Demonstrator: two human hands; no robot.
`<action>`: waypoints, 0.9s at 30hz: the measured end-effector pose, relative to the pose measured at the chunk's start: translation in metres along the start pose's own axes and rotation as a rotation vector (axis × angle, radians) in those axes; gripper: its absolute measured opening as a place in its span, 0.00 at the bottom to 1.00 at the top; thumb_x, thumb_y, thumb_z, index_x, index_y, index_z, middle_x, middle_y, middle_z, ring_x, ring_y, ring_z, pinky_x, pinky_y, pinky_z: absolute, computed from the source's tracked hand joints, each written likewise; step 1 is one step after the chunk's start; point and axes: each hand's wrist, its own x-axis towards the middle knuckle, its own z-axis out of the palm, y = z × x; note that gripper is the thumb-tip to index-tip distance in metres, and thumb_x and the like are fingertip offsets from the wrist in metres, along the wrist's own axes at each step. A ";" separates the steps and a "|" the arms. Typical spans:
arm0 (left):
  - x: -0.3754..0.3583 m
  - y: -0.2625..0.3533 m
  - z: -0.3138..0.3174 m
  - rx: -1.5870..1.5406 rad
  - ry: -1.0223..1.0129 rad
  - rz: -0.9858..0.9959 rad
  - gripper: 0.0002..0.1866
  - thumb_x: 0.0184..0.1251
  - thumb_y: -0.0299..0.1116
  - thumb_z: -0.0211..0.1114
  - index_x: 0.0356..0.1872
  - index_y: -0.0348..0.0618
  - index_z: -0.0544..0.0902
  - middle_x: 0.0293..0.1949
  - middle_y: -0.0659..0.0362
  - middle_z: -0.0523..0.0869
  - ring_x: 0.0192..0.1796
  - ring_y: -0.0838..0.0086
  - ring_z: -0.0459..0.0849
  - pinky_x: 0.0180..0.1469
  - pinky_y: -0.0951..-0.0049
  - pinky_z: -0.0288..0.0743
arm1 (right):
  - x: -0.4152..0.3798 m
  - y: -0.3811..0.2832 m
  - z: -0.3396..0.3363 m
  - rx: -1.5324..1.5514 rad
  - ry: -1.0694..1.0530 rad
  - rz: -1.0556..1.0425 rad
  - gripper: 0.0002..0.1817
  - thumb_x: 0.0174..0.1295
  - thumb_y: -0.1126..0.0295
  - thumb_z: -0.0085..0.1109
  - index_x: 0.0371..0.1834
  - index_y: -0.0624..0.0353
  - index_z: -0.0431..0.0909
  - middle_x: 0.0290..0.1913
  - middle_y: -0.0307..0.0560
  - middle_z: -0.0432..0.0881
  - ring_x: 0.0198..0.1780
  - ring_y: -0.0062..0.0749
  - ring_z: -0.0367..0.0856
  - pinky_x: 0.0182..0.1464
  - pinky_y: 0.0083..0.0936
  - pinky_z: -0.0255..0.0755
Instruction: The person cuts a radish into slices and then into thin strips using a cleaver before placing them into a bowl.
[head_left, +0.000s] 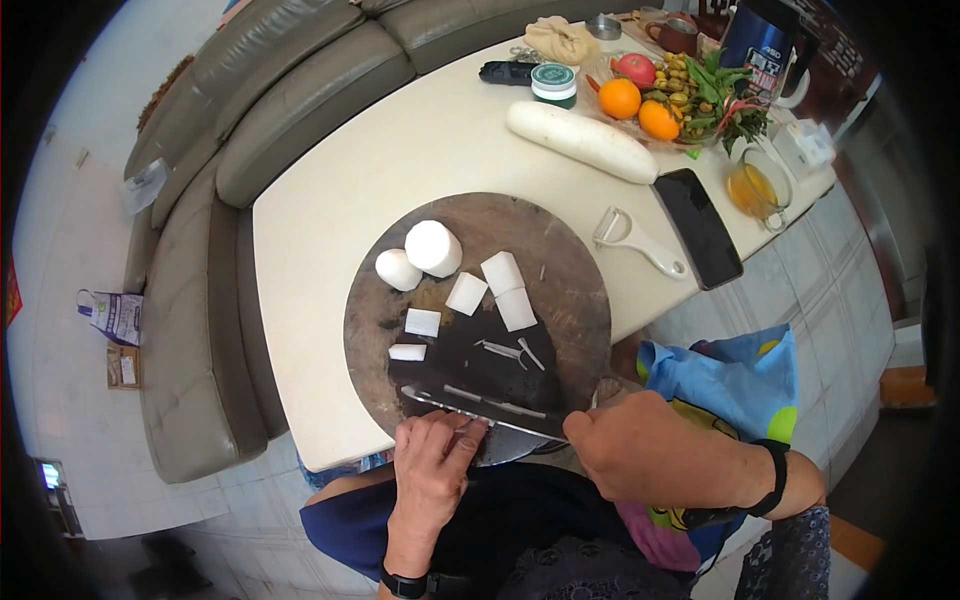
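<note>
My right hand is closed around the handle of a kitchen knife, whose blade stretches left over the near part of a round wooden cutting board. With curled fingers, my left hand holds a white radish piece against the board's near edge, right beside the blade; most of that piece is hidden. Farther up the board are two rounded radish chunks and several cut blocks. Thin radish strips lie on the dark wet patch at its middle.
A whole white radish, a peeler and a black phone lie beyond the board on the cream table. Behind them stand a fruit plate with oranges, a green-lidded jar and a glass cup. A sofa borders the left.
</note>
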 end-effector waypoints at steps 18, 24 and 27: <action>-0.014 -0.007 0.014 -0.033 -0.042 0.070 0.10 0.43 0.23 0.67 0.31 0.39 0.84 0.31 0.57 0.79 0.37 0.62 0.81 0.44 0.62 0.74 | -0.003 -0.018 0.010 -0.091 -0.055 -0.030 0.10 0.43 0.77 0.57 0.27 0.73 0.72 0.20 0.52 0.74 0.18 0.36 0.79 0.16 0.27 0.71; -0.015 -0.007 0.013 -0.020 -0.045 0.096 0.09 0.44 0.25 0.67 0.30 0.39 0.85 0.29 0.58 0.79 0.34 0.64 0.80 0.42 0.64 0.75 | 0.009 -0.018 0.008 -0.157 -0.069 -0.032 0.09 0.42 0.76 0.57 0.25 0.73 0.72 0.19 0.51 0.74 0.18 0.35 0.78 0.15 0.27 0.71; -0.012 -0.008 0.013 -0.022 -0.057 0.085 0.08 0.45 0.25 0.68 0.30 0.39 0.85 0.31 0.58 0.80 0.36 0.67 0.80 0.41 0.67 0.76 | 0.022 -0.018 0.007 -0.066 -0.084 -0.085 0.10 0.43 0.76 0.58 0.26 0.74 0.72 0.19 0.51 0.75 0.18 0.36 0.79 0.16 0.27 0.71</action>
